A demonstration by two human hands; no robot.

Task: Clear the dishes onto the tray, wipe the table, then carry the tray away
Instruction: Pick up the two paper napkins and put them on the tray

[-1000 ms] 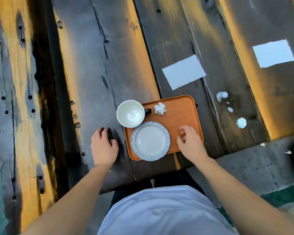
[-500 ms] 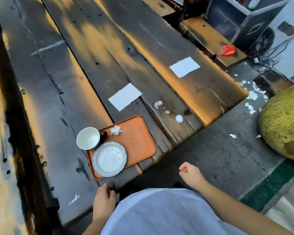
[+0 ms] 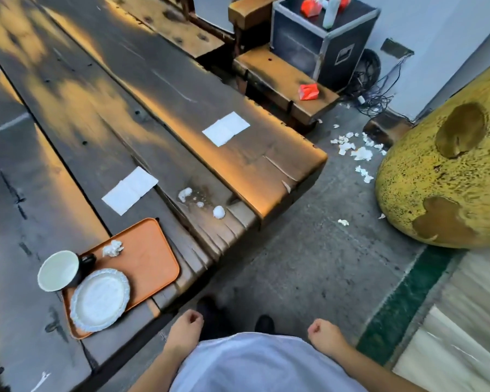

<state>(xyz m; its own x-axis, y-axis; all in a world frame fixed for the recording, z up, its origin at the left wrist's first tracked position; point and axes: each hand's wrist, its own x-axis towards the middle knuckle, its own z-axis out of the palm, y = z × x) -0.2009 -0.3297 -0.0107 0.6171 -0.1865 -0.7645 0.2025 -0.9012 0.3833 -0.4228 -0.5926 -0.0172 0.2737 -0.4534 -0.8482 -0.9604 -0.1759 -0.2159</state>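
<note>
A: Any readable text or brands?
B: None legible. Red cartons (image 3: 309,91) on the far step and on the black case (image 3: 320,43) are too blurred to read. The case has a pale plate on its side, unreadable.

A: Surface, room?
B: Bench (image 3: 153,114) is heavy dark weathered planks, cracked at the near end, with warm orange light in patches. Grey concrete floor (image 3: 309,264) to its right, a green stripe further right. A big yellow speckled rounded object (image 3: 447,176) sits on the floor at right. Cables lie by the white wall behind the case. Torn white paper scraps (image 3: 354,149) are scattered on the floor near the yellow object.

A: Tray?
B: Orange tray (image 3: 150,258) sits at the bench's near edge, rounded corners. On it: white scalloped plate (image 3: 99,299) at the near end and a crumpled tissue (image 3: 113,248) at the far end. White cup (image 3: 58,270) with a dark handle sits at the tray's left edge; can't tell if it's on or just off.

A: Rest of the bench?
B: Two flat white napkins (image 3: 130,190) beyond the tray, well apart. White blobs (image 3: 219,212) between them and the bench end.

A: Hands?
B: Left hand (image 3: 185,329) and right hand (image 3: 324,335) are both low by the torso, off the bench, fingers curled in, gripping nothing.
</note>
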